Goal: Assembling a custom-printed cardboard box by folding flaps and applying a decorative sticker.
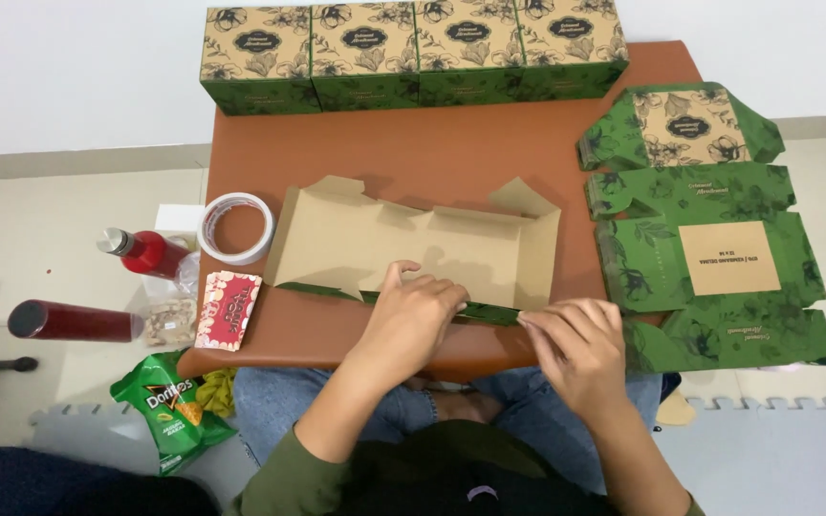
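On the brown table (451, 158), the half-folded cardboard box (413, 253) lies at centre; the left hand (413, 320) presses flat on its near green flap, unclenched, and the right hand (576, 344) pinches that flap's end at four o'clock. Uneven pressure could crease the fold crookedly. The hands hide the flap's crease, and the stack of flat green blanks (709, 258) at three o'clock overhangs the table edge.

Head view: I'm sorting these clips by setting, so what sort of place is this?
Likely a home floor workspace: a low brown table on tile, finished boxes stacked behind, and snacks beside the seated person.
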